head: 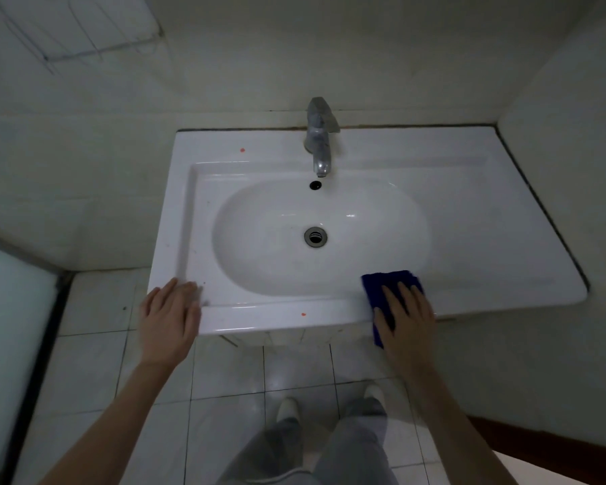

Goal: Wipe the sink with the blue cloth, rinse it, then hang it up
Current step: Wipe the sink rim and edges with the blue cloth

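A white ceramic sink (487, 218) with an oval basin fills the middle of the view. Its drain (315, 237) sits at the basin's centre and a chrome tap (319, 141) stands at the back. The folded blue cloth (387, 285) lies on the sink's front rim, right of the basin, and hangs a little over the edge. My right hand (404, 318) presses flat on the cloth with fingers spread. My left hand (170, 318) rests flat on the front left corner of the sink, holding nothing.
A wire rack (95, 47) hangs on the wall at the upper left. A wall meets the sink's right side. White floor tiles (95, 365) lie below, with my legs and shoes in front of the sink. A frosted panel (11, 330) stands at the left.
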